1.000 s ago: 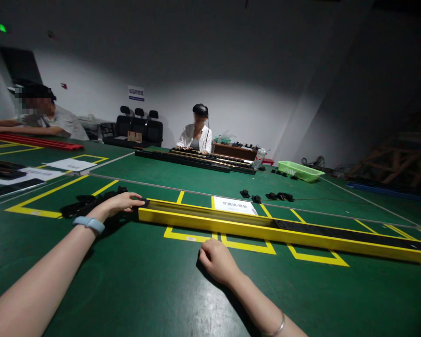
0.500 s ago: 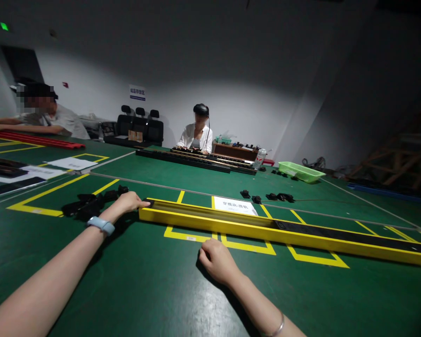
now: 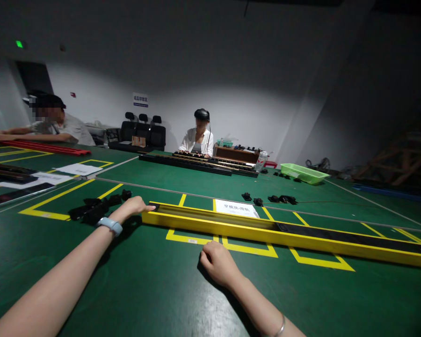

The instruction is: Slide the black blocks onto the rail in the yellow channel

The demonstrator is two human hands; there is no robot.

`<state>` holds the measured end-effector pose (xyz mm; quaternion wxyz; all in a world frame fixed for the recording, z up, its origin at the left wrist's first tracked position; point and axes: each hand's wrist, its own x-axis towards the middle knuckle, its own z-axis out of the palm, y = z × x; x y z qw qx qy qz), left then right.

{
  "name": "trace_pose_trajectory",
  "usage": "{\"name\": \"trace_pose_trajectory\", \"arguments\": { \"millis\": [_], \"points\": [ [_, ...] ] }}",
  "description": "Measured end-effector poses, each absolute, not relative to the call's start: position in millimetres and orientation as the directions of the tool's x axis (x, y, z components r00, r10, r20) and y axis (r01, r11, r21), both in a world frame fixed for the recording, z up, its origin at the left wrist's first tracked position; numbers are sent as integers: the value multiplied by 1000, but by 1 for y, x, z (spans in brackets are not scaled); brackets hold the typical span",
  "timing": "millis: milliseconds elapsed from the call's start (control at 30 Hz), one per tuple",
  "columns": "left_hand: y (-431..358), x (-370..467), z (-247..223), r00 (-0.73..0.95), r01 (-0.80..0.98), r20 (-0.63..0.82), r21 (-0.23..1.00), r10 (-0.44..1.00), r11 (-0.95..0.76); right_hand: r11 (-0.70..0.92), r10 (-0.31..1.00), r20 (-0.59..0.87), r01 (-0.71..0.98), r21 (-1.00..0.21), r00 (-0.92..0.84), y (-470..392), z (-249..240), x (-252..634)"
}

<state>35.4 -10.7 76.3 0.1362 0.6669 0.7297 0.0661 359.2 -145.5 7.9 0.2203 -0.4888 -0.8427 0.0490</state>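
A long yellow rail (image 3: 210, 226) with an open channel lies across the table. At its left end sits a small black piece (image 3: 155, 206); a longer black strip (image 3: 323, 236) fills the channel farther right. My left hand (image 3: 133, 206) reaches that left end, one finger stretched out and touching the small black piece; its other fingers are mostly hidden. Nearer to me, my right hand (image 3: 217, 263) rests on the table as a loose fist, apart from the rail, with nothing visible in it. Several black parts (image 3: 94, 209) lie in a heap beside my left wrist.
Yellow tape outlines (image 3: 245, 252) mark the green table (image 3: 154, 290). A printed sheet (image 3: 236, 208) lies behind the rail. Farther back are more black parts (image 3: 280, 199), a green basket (image 3: 303, 173) and black rails (image 3: 185, 164). Two people sit at work, one beside a red rail (image 3: 52, 147).
The view has shifted slightly, so the scene sits a little lower and farther right. My left finger has pushed slightly along the rail's end with the black piece; my right hand stays put.
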Motion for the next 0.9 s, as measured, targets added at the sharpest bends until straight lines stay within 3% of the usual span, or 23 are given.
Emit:
{"name": "trace_pose_trajectory", "arguments": {
  "millis": [300,900],
  "points": [
    [-16,55,85,-16,968,-135,247,991,49,512,847,330,805,-298,-417,-146,8,360],
    [-19,94,93,-85,952,-108,285,990,113,506,851,319,813,-289,-417,-147,8,362]
  ]
}}
